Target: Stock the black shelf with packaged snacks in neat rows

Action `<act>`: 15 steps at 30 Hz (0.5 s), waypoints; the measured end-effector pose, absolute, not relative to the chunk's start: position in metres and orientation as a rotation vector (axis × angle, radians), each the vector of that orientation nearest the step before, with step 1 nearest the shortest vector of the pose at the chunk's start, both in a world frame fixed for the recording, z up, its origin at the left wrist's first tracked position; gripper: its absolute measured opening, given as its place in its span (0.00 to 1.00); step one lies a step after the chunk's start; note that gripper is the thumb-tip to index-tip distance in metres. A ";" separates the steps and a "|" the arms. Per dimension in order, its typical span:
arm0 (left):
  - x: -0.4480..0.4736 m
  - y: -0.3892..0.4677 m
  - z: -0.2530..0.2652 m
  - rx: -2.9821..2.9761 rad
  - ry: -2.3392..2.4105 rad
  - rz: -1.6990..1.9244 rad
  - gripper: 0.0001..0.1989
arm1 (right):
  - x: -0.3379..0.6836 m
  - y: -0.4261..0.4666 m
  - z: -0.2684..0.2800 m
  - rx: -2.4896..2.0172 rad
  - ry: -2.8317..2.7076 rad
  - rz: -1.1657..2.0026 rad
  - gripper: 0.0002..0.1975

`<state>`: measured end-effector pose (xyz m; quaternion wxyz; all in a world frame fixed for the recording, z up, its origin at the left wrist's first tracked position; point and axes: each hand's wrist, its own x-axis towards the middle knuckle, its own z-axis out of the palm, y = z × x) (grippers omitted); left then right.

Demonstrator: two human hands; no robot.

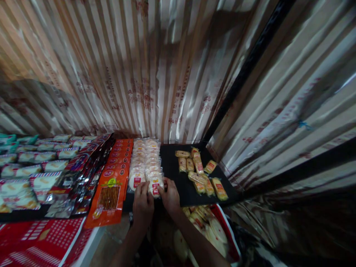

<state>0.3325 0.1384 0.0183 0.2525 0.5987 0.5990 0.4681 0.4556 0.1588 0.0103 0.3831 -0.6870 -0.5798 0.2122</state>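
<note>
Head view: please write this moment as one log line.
left hand: at white packs | right hand: at white packs | nearby: orange bags, yellow packs

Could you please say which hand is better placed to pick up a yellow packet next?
Probably the right hand: it touches a white packet on the side nearer the yellow packets, while the left hand is farther away.

This is looking like a snack shop or stall. A black shelf (170,159) is holding ranks of packaged food: pale pouches (46,184) are standing at left, orange packets (108,202) and wrapped white rounds (139,161) are filling the middle, and small yellow packs (219,188) are lying at right. Ribbed, printed sheeting (150,74) is lining the far side; a red basket (27,243) is sitting near left.
</note>
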 end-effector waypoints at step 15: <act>0.363 0.076 0.004 2.072 1.335 0.835 0.18 | 0.503 0.088 0.000 -1.633 -1.343 0.575 0.14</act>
